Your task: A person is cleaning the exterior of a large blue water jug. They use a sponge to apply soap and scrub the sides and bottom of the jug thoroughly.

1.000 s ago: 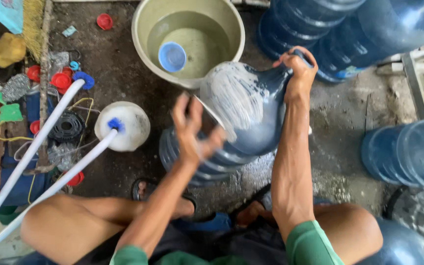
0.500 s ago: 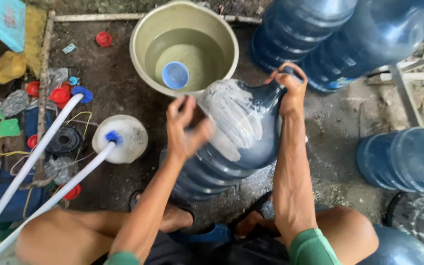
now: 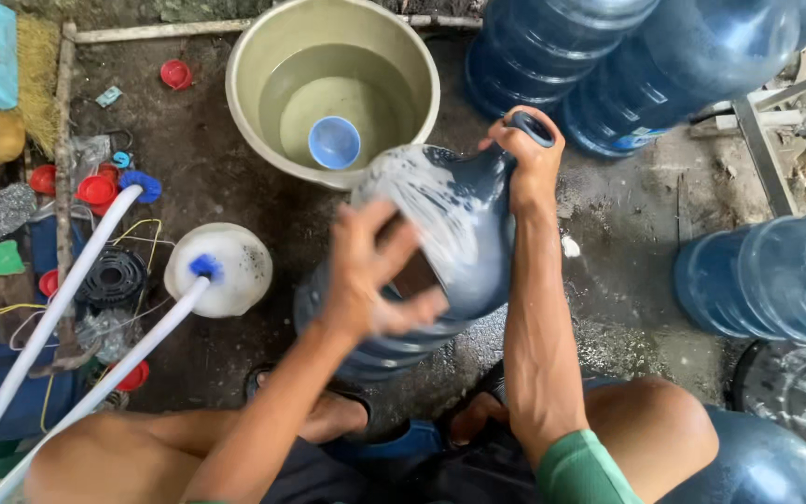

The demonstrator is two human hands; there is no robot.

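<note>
While the right hand [image 3: 532,149] is clamped around the neck of a soapy blue water jug [image 3: 459,233], the left hand [image 3: 375,275], fingers spread, is pressed against its side. The jug is tilted on wet floor [image 3: 608,271], just beside a water-filled basin [image 3: 244,103].

The left hand [image 3: 370,280] is smeared by motion blur, so its fingers run together and whether they press the soapy blue water jug [image 3: 450,243] cannot be told. Beneath those fingers part of the jug's shoulder is hidden. The right hand [image 3: 526,154] closes over the jug's neck, and its fingers cover the mouth. Beyond the right fingertips, the stacked blue jugs [image 3: 608,65] are cut off by the top edge. The two white pipes [image 3: 67,327] left of the left fingers run out of frame below.
</note>
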